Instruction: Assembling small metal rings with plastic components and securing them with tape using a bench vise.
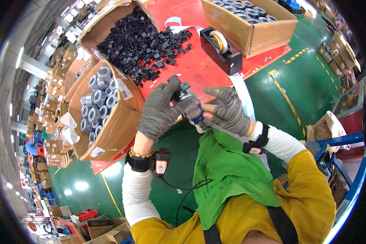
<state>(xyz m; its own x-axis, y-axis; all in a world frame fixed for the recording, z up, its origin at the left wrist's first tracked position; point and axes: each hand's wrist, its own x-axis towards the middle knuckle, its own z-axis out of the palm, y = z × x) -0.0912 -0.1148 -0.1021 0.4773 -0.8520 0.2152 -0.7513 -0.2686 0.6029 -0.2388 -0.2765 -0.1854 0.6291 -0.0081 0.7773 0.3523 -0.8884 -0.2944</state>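
Note:
My left hand point(160, 107), in a grey knitted glove, is closed around a grey metal piece with dark blue ends point(189, 102). A small black clip point(185, 87) sits on top of that piece, beside my left fingers. From the other side my right hand point(228, 110), gloved the same way with bare fingertips, pinches at the piece's blue lower end; its upper fingers stretch out over the piece. Heaped behind my hands are many loose black clips point(132, 44), spilling from a tipped carton point(89, 34) onto the red tabletop point(199, 61).
On the left stands an open carton point(122, 118) of grey metal rings point(97, 97). A black tape dispenser point(227, 59) and a carton point(268, 36) of similar rings stand at the back right. A white strip point(244, 95) hangs off the table edge. A green cloth point(232, 171) covers my lap.

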